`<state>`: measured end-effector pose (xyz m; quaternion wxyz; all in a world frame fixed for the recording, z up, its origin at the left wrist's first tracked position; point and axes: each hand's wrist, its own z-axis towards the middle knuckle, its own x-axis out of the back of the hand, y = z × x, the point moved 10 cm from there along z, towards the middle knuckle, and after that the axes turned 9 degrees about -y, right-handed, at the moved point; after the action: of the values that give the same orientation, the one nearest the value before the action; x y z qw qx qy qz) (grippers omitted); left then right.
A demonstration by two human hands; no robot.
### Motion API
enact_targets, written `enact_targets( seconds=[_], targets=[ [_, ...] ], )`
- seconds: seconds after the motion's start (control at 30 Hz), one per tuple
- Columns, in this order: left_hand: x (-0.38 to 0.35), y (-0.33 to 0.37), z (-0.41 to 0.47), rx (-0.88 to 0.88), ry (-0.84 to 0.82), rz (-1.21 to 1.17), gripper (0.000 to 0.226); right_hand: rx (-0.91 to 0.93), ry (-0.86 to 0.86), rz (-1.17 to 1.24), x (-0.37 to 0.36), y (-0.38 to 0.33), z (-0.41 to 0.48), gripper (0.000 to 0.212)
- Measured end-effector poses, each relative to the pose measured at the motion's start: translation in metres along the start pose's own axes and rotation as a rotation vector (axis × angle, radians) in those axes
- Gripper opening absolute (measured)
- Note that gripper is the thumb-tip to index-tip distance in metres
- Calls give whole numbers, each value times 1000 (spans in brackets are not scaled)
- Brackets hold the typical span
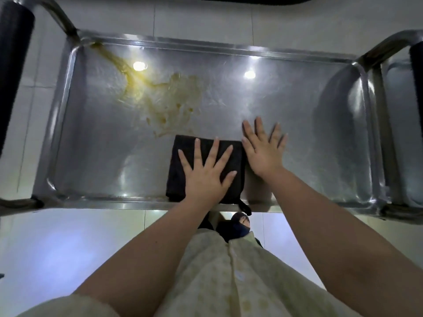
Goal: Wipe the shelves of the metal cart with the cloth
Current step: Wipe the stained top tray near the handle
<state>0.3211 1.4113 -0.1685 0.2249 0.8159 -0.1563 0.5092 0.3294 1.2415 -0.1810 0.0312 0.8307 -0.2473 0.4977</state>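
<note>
Left hand [206, 177] splayed on cloth [176, 179] at near shelf rim [114, 203]; right hand [263, 154] splayed, perhaps on open steel.

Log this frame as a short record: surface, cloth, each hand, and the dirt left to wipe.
surface: top shelf of the metal cart, seen from above
cloth: dark, folded, lying flat by the shelf's near edge
left hand: pressed flat on the cloth, fingers straight and spread
right hand: flat, fingers spread, on the bare shelf just right of the cloth
dirt: yellow-brown spill running from the far left corner towards the middle, just beyond the cloth, not yet wiped
</note>
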Motion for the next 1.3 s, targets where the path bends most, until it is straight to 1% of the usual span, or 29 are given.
enact_targets(
  seconds=[0.1,0.2,0.27,0.33,0.43,0.6,0.7,0.8,0.87,0.97,1.03,1.1,1.2,1.3],
  targets=[
    [12,-14,22,2,42,49,66,-13,68,-100,-6,-1,1,56],
    [37,-50,70,108,69,35,68,-17,115,-131,-7,-1,3,56],
    [51,-68,99,167,50,29,69,-14,130,-125,-7,-1,5,56],
    [57,-71,115,172,32,56,69,-16,147,-119,-7,0,5,56],
    [53,-62,100,132,39,69,67,-19,166,-116,-6,-2,4,56],
    [0,-28,-10,101,43,59,67,-8,142,-130,-7,-4,1,56],
    [-15,-28,-42,127,45,80,66,-7,96,-161,-7,-8,-2,56],
    [-11,-31,-35,166,34,77,67,-19,3,-171,-9,-3,-2,61],
    [-8,-27,-27,169,30,78,68,10,22,-203,4,-7,7,63],
    [-8,-25,-23,152,27,58,68,46,77,-182,35,-20,48,62],
    [-10,-25,-23,137,25,38,69,17,38,-135,47,-18,78,61],
    [-7,-25,-20,103,36,41,70,-4,36,-123,48,-11,93,60],
    [13,-39,14,54,48,56,70,-10,81,-152,44,-12,91,60],
    [42,-57,70,64,52,51,70,-7,111,-146,43,-14,90,60]
  ],
)
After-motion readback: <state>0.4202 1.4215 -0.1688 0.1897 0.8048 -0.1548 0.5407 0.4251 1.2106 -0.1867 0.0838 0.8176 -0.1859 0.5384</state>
